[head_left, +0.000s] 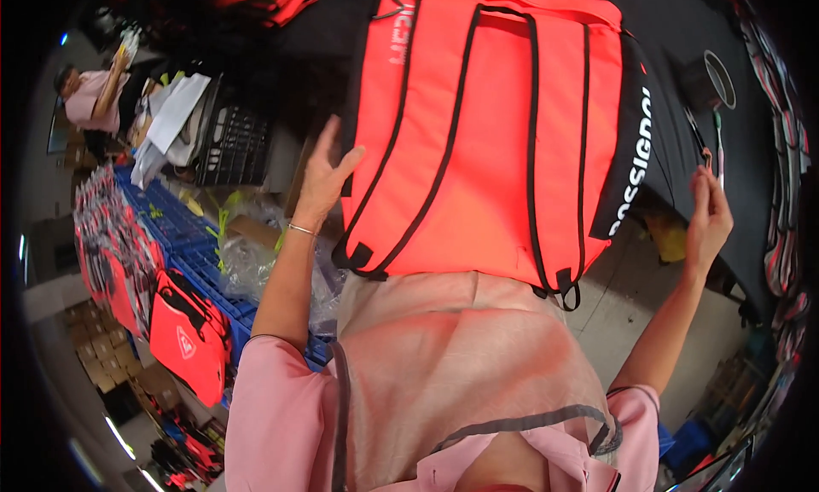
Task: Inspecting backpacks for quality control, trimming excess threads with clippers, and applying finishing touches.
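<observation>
A bright coral-red backpack (503,142) with black piping and black side panels lies in front of me, its shoulder straps facing up. Its lower end reaches my apron (461,347). My left hand (326,181) is open at the bag's left side, thumb apart and resting by the edge. Off to the right, my right hand (710,219) has its fingertips pinched at the orange end of a slim dark pointed tool (699,134); its exact kind is too small to tell. Beside that tool lies a thin brush-like stick (719,138) with a green tip.
A dark round cup (712,81) stands on the black-covered table (670,31). Blue crates (179,228) at left hold stacked red pieces (115,253) and clear plastic wrap (256,266). Beyond a black crate (235,147), another person (94,100) works. Layered pieces line the far right (781,168).
</observation>
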The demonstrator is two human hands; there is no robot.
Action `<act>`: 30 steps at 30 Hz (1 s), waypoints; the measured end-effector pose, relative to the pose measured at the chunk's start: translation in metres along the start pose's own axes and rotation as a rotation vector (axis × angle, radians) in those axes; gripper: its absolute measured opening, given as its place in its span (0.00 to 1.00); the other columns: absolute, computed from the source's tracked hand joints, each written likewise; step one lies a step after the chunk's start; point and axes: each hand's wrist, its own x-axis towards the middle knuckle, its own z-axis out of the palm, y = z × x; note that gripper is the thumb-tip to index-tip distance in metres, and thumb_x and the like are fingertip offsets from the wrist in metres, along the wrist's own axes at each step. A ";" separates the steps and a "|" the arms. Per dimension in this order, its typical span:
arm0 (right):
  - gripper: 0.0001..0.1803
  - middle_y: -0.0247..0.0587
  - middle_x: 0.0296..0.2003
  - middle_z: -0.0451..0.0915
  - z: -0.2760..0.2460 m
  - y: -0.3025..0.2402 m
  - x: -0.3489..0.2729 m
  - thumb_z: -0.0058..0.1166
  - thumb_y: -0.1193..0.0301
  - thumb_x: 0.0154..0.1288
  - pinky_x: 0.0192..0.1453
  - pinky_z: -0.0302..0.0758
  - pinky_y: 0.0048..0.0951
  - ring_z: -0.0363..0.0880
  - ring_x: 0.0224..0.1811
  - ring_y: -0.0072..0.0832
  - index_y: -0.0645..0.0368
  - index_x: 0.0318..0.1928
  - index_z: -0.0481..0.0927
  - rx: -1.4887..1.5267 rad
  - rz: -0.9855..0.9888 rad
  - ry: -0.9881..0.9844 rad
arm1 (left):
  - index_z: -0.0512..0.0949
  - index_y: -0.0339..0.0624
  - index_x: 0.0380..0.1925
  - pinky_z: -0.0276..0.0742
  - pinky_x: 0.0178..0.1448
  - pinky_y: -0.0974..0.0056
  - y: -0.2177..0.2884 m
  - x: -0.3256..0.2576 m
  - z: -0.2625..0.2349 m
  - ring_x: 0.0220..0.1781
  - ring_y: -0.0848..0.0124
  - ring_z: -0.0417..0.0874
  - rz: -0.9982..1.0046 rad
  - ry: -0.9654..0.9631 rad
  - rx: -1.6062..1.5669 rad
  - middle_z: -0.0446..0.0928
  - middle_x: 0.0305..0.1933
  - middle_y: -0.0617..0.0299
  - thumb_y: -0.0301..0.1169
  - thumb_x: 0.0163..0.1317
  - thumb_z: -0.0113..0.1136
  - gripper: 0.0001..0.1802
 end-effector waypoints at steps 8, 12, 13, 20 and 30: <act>0.15 0.42 0.39 0.84 0.151 -0.145 -0.065 0.60 0.73 0.67 0.43 0.78 0.27 0.82 0.37 0.24 0.62 0.53 0.81 0.273 -0.064 -0.626 | 0.67 0.35 0.66 0.69 0.70 0.61 -0.063 -0.048 -0.012 0.65 0.68 0.75 -0.499 -0.398 -0.814 0.73 0.65 0.55 0.38 0.59 0.70 0.37; 0.16 0.49 0.43 0.82 0.211 -0.173 -0.070 0.63 0.68 0.65 0.38 0.79 0.33 0.82 0.36 0.37 0.62 0.51 0.81 0.209 -0.514 -0.566 | 0.72 0.35 0.62 0.70 0.69 0.60 -0.063 -0.053 -0.008 0.63 0.65 0.77 -0.474 -0.562 -0.934 0.77 0.61 0.54 0.37 0.57 0.72 0.35; 0.17 0.50 0.45 0.81 0.216 -0.191 -0.075 0.63 0.67 0.65 0.38 0.78 0.34 0.82 0.36 0.38 0.63 0.50 0.81 0.196 -0.484 -0.649 | 0.73 0.35 0.61 0.71 0.69 0.59 -0.055 -0.054 -0.004 0.62 0.64 0.78 -0.455 -0.527 -0.729 0.78 0.60 0.54 0.38 0.57 0.72 0.34; 0.29 0.49 0.21 0.80 0.299 -0.245 -0.066 0.62 0.48 0.63 0.35 0.80 0.39 0.83 0.28 0.46 0.69 0.33 0.80 -0.268 -0.450 -0.723 | 0.72 0.36 0.62 0.72 0.69 0.56 -0.094 -0.084 0.013 0.62 0.63 0.79 -0.549 -0.511 -1.308 0.78 0.61 0.51 0.43 0.53 0.76 0.40; 0.26 0.50 0.29 0.84 0.323 -0.218 -0.049 0.49 0.53 0.67 0.45 0.78 0.36 0.85 0.40 0.44 0.69 0.33 0.82 -0.504 -0.307 -0.887 | 0.67 0.29 0.61 0.78 0.60 0.57 0.012 -0.079 0.020 0.53 0.52 0.84 -0.201 -0.259 -0.067 0.81 0.51 0.42 0.33 0.48 0.71 0.40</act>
